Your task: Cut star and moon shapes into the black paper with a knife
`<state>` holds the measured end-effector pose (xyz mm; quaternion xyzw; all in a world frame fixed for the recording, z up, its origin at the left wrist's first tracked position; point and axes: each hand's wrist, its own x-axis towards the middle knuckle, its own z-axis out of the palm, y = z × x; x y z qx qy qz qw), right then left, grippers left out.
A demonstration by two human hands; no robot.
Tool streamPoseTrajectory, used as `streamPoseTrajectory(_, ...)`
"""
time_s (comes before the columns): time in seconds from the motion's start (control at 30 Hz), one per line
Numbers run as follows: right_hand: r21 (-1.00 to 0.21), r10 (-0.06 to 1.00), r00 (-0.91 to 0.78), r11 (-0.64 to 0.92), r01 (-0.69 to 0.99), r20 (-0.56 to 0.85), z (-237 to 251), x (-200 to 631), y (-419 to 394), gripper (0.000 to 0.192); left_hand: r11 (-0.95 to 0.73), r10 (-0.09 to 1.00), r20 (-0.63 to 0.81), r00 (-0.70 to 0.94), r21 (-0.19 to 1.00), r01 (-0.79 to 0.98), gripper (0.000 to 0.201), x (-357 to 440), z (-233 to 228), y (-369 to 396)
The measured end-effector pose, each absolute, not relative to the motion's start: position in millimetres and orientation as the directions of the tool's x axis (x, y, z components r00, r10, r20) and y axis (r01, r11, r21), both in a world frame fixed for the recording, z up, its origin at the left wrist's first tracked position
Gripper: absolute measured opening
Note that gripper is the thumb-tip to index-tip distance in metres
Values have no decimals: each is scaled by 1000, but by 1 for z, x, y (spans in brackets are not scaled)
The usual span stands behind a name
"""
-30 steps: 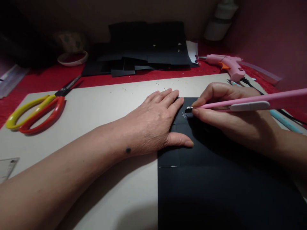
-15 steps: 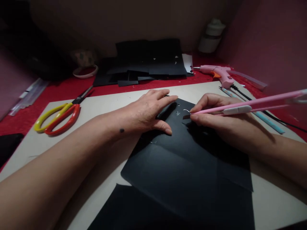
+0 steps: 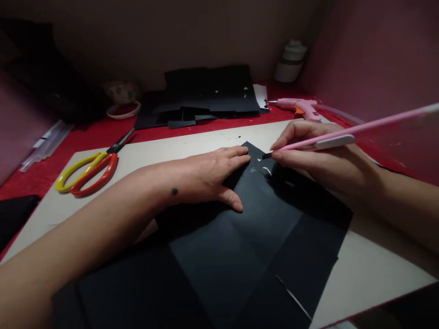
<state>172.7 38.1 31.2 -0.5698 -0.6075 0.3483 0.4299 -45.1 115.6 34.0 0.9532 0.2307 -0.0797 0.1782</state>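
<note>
A sheet of black paper [image 3: 240,242] lies on the pale board, its corner pointing away from me. Near that corner it bears a small star outline, a curved crescent-shaped cut and a small pale opening. My left hand [image 3: 219,176] rests flat on the paper's left side, fingers stretched and thumb apart. Between the thumb and fingers of my right hand [image 3: 298,146] is a pink craft knife [image 3: 318,140] with a grey slider. Its dark blade tip is at the small opening, right of the star.
Scissors [image 3: 87,173] with yellow and red handles lie at the left. Behind the board [image 3: 192,144] are black paper pieces [image 3: 209,91], a roll of tape [image 3: 123,109], a pink glue gun [image 3: 298,106] and a white bottle [image 3: 291,61]. Clear sticks [image 3: 48,144] lie at far left.
The black paper has turned, and its corner now points away from me. The blade has moved from beside the crescent to the small opening above it. My left hand has shifted slightly nearer.
</note>
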Motion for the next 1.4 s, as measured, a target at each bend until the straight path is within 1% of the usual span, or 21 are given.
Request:
streamPoseTrajectory(0.13,-906,991,-79,130,403,107,24,173,45,10,-818,353,-241,904,390,423,101,-52,33,125)
streamPoseTrajectory(0.33,-854,980,-108,198,482,166,16,169,39,7,-812,320,-242,916,428,397,106,-53,32,128)
streamPoseTrajectory(0.5,-833,977,-121,214,510,177,14,171,40,8,-807,332,-238,913,430,405,108,-53,30,128)
streamPoseTrajectory(0.7,-766,957,-149,288,575,248,11,172,42,8,-802,347,-255,903,418,427,110,-53,33,127)
streamPoseTrajectory(0.87,-756,956,-161,292,586,245,12,171,42,7,-798,354,-261,898,417,436,109,-53,31,128)
streamPoseTrajectory(1.13,-706,943,-173,327,628,283,12,171,43,9,-792,351,-268,897,426,437,106,-52,31,128)
streamPoseTrajectory(1.4,-739,960,-144,278,613,241,14,169,42,8,-794,349,-247,904,434,425,102,-55,29,129)
